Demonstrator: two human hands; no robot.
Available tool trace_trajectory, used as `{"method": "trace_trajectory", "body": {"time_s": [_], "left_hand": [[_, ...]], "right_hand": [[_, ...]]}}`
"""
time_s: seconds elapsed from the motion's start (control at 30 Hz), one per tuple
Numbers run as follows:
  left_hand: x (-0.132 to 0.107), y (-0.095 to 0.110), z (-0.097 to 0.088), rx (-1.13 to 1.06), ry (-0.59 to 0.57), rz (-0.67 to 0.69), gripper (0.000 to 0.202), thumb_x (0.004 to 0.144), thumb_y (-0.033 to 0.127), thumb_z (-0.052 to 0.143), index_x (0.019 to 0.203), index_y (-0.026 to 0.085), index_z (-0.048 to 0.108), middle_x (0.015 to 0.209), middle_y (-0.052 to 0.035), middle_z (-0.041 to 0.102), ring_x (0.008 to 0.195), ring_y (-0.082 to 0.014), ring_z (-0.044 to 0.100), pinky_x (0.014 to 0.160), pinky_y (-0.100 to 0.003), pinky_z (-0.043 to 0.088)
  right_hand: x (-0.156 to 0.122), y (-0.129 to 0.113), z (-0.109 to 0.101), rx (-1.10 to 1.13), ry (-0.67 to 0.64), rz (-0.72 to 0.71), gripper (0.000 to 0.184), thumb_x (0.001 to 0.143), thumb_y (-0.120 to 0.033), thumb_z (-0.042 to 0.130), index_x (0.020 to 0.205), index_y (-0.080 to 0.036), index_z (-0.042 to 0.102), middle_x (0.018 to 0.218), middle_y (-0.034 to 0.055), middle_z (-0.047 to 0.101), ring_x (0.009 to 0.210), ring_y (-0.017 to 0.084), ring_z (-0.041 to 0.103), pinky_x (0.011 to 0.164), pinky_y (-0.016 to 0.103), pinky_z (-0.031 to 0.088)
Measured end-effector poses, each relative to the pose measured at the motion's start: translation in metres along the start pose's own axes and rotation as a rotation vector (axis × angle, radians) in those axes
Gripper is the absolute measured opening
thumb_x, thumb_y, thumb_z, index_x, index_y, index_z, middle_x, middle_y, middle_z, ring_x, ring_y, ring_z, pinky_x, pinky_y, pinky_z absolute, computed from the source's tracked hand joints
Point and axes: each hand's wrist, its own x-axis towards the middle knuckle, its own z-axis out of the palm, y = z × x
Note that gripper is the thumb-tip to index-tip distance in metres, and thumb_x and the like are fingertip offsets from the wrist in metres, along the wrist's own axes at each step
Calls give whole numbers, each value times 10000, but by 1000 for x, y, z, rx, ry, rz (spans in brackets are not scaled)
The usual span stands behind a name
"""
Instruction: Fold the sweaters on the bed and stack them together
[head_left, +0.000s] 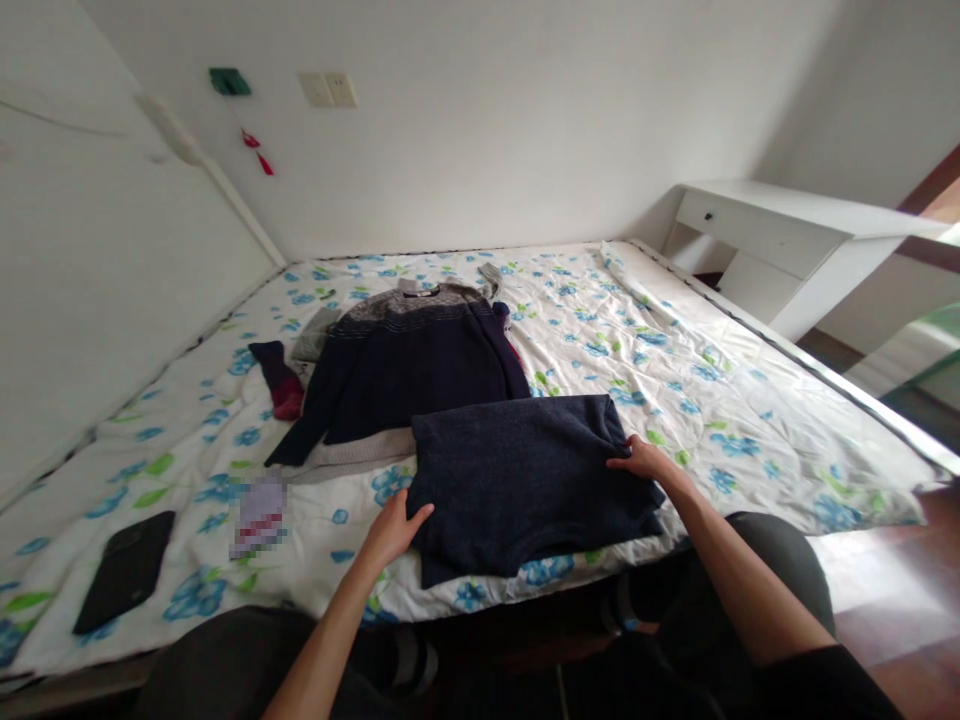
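Observation:
A dark blue knit sweater (525, 470), folded into a wide block, lies at the bed's front edge. What looks like its curved neckline faces me. My left hand (396, 525) holds the left edge, thumb on top and the other fingers partly hidden. On the opposite side, my right hand (641, 460) pinches the right edge, where the cloth puckers. Just beyond lies a second sweater (420, 350), navy with a grey patterned yoke, spread out with its left sleeve angled toward me. The folded one covers part of its lower hem.
On the flowered bed sheet (720, 400) lie a black phone (126, 570), a blurred pale item (259, 515) and a navy-and-red sock (279, 380). Grey cloth (315, 335) shows beside the navy sweater. A white desk (780, 240) stands at the back right.

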Motion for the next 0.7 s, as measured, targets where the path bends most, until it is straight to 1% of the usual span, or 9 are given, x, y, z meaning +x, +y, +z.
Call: {"method": "trace_trajectory", "body": {"time_s": [0.07,0.13,0.23,0.33,0.4,0.47,0.57,0.63,0.7], "left_hand": [[-7,1,5,216,-32,-11,535,895,628,626,1124,162,751,1238,-229,810,1264,-405,742,1096,-480,556],[-13,2,7,372,-97,-25,506,957,618,541,1034,167,757,1201,-249,815,1247,-408,748,1090,-472,548],[-16,3,3,433,-147,-41,500,966,636,509,875,200,736,1087,-237,826,1192,-418,762,1048,-477,557],[-15,2,-7,222,-275,-132,553,905,730,528,783,220,706,957,-191,822,1073,-402,785,932,-458,598],[-13,0,-14,-39,-447,-249,651,834,850,533,767,226,705,885,-152,812,949,-373,797,833,-434,618],[-10,-4,-21,-199,-555,-327,719,723,938,583,737,228,694,791,-122,784,829,-355,789,748,-421,618],[-1,-11,-29,-153,-517,-277,731,584,958,693,709,238,690,676,-89,732,754,-364,769,668,-418,601],[9,-12,-35,-152,-403,-182,763,552,944,742,822,231,751,814,-114,800,869,-389,792,724,-431,628],[21,-10,-40,-216,-271,-97,864,536,940,777,1006,216,797,1061,-161,839,1044,-404,797,875,-461,650]], "right_hand": [[-11,3,0,-29,-91,25,648,873,-655,850,1210,-106,775,1163,200,813,1072,329,790,813,321,567],[-21,5,2,-49,-200,19,572,878,-674,837,1037,-125,808,1067,178,824,1012,320,801,788,316,570],[-30,3,5,-35,-224,-2,422,893,-550,863,962,-137,811,1034,153,833,986,293,804,770,295,575],[-31,3,5,12,-227,17,289,862,-386,891,979,-135,811,1015,132,838,960,272,803,723,273,584],[-31,6,4,50,-277,52,296,808,-357,923,969,-136,812,949,118,831,887,264,801,675,275,591],[-28,9,3,89,-310,97,357,735,-372,971,954,-137,813,879,107,817,815,265,792,646,294,601],[-21,11,0,101,-318,96,457,698,-464,999,968,-142,821,831,102,800,786,273,783,647,314,607],[-12,10,-4,76,-295,53,545,756,-585,953,1035,-135,827,851,118,803,813,283,787,680,321,603],[1,8,-11,83,-167,-5,649,823,-648,893,1206,-130,812,931,139,818,888,295,796,765,330,602]]}}
